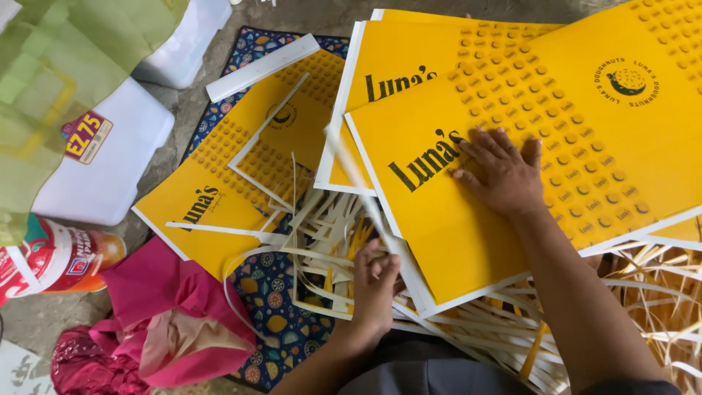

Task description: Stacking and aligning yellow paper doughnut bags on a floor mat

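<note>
A large yellow printed card sheet [585,132] with dark lettering, a round logo and rows of small dots lies on top of a stack of like sheets [409,51]. My right hand [504,175] presses flat on it, fingers spread. At the sheet's white left border, my left hand [374,281] is closed on a thin white paper strip [351,172] that runs up and looks blurred. More yellow sheets [219,190] lie to the left, one with its white border partly cut off.
A heap of white and yellow trimmed strips [322,234] lies under the sheets on a patterned dark blue cloth [281,307]. A pink bag [168,314], a plastic bottle [66,260], white boxes [110,168], green paper [73,58] sit left.
</note>
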